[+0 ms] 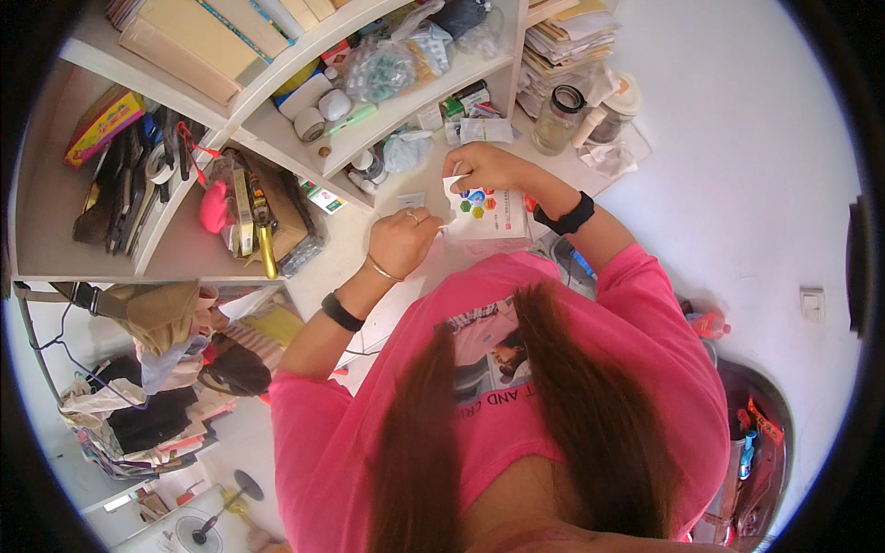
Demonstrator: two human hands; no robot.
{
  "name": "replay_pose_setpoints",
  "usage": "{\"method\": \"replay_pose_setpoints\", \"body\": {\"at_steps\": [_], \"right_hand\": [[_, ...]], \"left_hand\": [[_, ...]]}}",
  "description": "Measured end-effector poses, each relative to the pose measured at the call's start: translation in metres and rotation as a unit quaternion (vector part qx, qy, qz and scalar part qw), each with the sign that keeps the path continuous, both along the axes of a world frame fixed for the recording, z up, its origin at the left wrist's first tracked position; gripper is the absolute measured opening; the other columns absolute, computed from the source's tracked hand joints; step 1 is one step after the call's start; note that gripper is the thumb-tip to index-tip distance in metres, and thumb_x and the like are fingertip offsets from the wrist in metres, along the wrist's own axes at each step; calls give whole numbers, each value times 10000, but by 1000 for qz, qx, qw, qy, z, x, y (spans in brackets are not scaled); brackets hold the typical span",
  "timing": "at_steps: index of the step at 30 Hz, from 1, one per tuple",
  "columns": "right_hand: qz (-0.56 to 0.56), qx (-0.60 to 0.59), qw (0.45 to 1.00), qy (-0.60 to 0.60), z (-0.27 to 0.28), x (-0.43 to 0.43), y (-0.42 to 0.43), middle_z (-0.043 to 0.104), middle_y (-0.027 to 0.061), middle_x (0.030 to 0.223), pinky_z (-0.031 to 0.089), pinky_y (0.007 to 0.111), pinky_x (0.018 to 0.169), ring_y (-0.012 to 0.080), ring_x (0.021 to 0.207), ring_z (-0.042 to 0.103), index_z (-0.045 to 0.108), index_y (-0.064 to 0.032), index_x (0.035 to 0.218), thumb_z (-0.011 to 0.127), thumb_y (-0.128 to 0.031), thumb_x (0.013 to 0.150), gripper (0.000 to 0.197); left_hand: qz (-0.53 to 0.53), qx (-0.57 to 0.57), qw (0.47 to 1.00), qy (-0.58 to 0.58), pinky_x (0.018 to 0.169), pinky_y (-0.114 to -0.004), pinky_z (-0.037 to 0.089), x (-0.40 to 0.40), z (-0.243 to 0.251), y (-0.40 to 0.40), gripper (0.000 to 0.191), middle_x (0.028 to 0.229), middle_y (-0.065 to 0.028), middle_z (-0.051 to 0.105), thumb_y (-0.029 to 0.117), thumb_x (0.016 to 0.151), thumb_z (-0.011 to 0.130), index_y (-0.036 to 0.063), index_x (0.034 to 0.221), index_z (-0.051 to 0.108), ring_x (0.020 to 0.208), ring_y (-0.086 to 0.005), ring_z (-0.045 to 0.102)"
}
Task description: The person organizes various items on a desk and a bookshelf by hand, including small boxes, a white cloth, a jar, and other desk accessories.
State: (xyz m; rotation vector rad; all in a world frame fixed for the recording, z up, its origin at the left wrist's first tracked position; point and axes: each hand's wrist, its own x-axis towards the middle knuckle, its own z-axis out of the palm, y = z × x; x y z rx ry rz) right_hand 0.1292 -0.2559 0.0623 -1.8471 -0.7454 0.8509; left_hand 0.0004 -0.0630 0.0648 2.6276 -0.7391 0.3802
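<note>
My right hand (487, 166) pinches a white piece of paper or tissue (453, 184) between thumb and fingers. To its lower left, my left hand (401, 238) has its fingers closed on a small white edge, apparently of the same paper; the fingers hide most of it. Behind and below the paper is a white printed box or packet (494, 213) with coloured hexagons and writing, on the white desk (325, 242). A small pale packet (411, 200) lies beyond my left hand.
A glass jar (557, 121) with a dark rim stands right of a paper stack (563, 52). Shelves (429, 86) hold plastic bags (387, 72), small boxes and bottles. At left, a cardboard box (290, 228) contains tools. A bin (760, 442) stands at lower right beside the wall.
</note>
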Motion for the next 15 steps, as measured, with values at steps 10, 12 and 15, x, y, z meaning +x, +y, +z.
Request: {"method": "replay_pose_setpoints", "body": {"at_steps": [10, 12, 15], "right_hand": [[59, 120, 965, -227, 13, -13, 19, 664, 97, 763, 461, 310, 582, 152, 660, 605, 597, -22, 908, 696, -108, 687, 257], [97, 71, 988, -98, 16, -7, 16, 668, 93, 774, 467, 297, 574, 143, 680, 608, 597, -22, 935, 691, -119, 701, 270], [80, 22, 996, 11, 17, 2, 5, 664, 87, 878, 467, 242, 612, 105, 682, 604, 592, -26, 957, 658, -102, 769, 214]], "left_hand": [[-83, -43, 938, 334, 625, -364, 447, 28, -13, 16, 302, 748, -163, 626, 344, 784, 644, 57, 872, 669, 658, -314, 580], [-60, -60, 943, 322, 620, -365, 449, 22, -8, 11, 259, 751, -159, 628, 316, 808, 629, 62, 841, 674, 676, -325, 586], [-56, -34, 970, 234, 645, -362, 466, 12, -3, 7, 160, 794, -132, 642, 225, 802, 621, 93, 876, 672, 701, -297, 601]]}}
